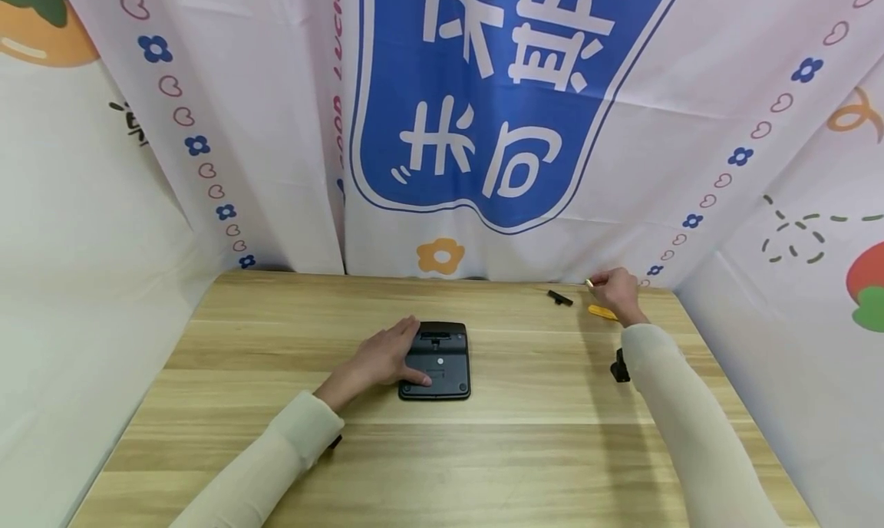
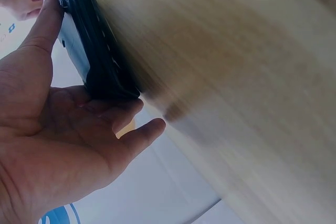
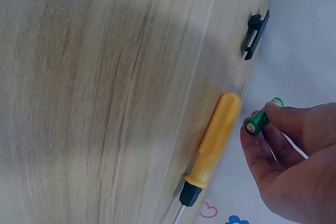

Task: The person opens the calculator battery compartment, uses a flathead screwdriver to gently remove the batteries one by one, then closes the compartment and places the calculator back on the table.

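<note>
We lay left hand [image 1: 383, 357] over black device [image 1: 450, 371], thumb on its upward face, fingers curled at far edge. Right thumb and fingers of right hand [image 3: 307, 142] pinch green battery [image 3: 257, 121], metal end facing screwdriver [image 3: 218, 137], long axis crossing fingertips. Tabletop [image 1: 525, 390] stretches wide between our hands; back edge near right fingers.
</note>
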The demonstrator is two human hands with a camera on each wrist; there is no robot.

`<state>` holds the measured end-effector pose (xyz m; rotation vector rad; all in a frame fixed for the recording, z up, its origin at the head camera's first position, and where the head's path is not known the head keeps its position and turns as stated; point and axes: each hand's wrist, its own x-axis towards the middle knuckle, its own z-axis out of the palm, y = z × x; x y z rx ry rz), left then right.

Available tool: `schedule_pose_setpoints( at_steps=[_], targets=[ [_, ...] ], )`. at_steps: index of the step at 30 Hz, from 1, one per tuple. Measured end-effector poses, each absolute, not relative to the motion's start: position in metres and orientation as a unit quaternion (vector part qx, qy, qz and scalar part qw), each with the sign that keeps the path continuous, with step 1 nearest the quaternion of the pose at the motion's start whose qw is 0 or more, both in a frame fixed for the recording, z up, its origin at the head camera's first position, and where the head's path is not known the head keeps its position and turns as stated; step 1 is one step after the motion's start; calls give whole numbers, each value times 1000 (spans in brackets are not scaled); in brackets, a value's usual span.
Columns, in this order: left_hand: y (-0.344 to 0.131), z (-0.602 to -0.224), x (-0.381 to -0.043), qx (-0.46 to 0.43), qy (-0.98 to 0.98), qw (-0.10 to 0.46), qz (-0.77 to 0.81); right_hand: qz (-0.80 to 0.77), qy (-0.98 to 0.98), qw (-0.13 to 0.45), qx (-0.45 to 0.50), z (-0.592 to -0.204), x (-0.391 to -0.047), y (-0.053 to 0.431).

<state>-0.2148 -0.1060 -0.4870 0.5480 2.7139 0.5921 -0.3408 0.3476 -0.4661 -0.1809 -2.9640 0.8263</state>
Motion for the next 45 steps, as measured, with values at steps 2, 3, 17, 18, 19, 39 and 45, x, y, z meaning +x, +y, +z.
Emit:
schedule_pose_setpoints(
  at_steps=[2, 3, 17, 18, 19, 39, 45],
  targets=[
    [-106, -487, -215, 193, 947, 154, 206, 250, -966, 31, -54, -468, -341, 349],
    [-106, -486, -215, 194, 947, 154, 205, 242, -968, 31, -52, -469, -341, 349],
    [-105, -486, -215, 189, 949, 156, 200, 193, -980, 17, -46, -479, -342, 351],
    [-105, -486, -215, 189, 949, 156, 199, 194, -980, 15, -48, -479, -342, 351],
    [-105, -486, -215, 188, 949, 156, 199, 196, -979, 12, -50, -480, -342, 351],
    [-105, -485, -214, 188, 949, 154, 199, 188, -981, 10, -45, -484, -344, 349],
    [-104, -484, -214, 189, 950, 150, 199, 188, -981, 10, -47, -484, -342, 348]
  ],
)
